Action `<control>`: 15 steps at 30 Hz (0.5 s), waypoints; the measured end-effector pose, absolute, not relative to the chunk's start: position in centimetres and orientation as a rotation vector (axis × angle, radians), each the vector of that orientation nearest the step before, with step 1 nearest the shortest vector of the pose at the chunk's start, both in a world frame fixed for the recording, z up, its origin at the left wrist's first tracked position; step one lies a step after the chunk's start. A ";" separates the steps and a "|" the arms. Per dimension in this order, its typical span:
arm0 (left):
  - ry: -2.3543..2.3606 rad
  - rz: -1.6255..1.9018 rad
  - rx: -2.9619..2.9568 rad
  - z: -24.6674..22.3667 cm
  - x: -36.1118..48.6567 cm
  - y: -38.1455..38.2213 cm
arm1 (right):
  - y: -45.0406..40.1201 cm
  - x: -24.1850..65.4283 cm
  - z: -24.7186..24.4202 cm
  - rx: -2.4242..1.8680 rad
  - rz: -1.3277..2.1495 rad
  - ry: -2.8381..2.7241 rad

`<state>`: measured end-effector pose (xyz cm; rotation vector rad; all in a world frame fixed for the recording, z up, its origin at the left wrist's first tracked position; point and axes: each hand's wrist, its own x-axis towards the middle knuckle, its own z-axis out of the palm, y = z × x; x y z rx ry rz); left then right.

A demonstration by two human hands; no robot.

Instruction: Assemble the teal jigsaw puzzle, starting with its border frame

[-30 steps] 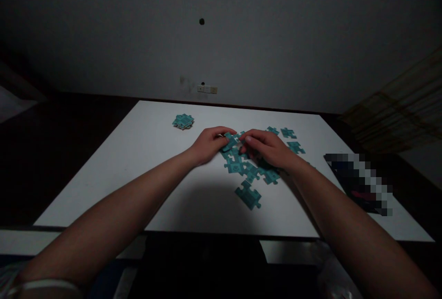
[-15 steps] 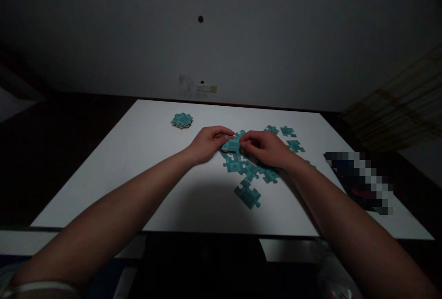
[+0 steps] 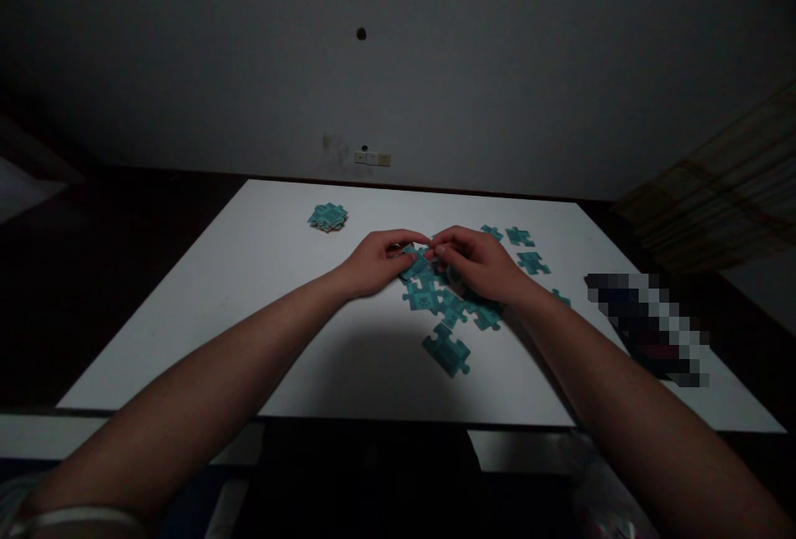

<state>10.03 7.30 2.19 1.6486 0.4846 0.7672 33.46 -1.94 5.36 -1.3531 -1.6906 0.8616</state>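
Two hands meet at the fingertips, the left hand (image 3: 376,263) and right hand (image 3: 473,265) pinching a teal jigsaw piece (image 3: 414,264) low and steady — just above scattered pieces (image 3: 426,297) on the white tabletop (image 3: 274,228).

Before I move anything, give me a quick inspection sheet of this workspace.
Surface: white table, with pieces lying across its middle.
Job's things: loose teal jigsaw pieces around the hands; a small stack of teal pieces apart at far left.
Clutter: dark object at the table's right side, pixelated, cannot identify.
Grip: left hand and right hand meet at fingertips on one teal jigsaw piece.
Cables: nothing seen.
Surroundings: wall switch plate ahead; woven hanging at right.
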 end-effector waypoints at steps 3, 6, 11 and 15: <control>0.554 0.796 1.582 2.0 10.2 7.5 | -1.9 33.5 5.2 -1.367 0.849 -1.710; 0.582 0.857 1.556 1.8 10.3 7.5 | -2.1 33.5 5.2 -1.397 0.842 -1.740; 0.594 0.911 1.502 1.6 10.4 7.5 | -2.1 33.4 4.9 -1.408 0.867 -1.730; 0.580 0.878 1.468 1.4 10.5 7.5 | -1.8 33.3 4.6 -1.345 0.875 -1.665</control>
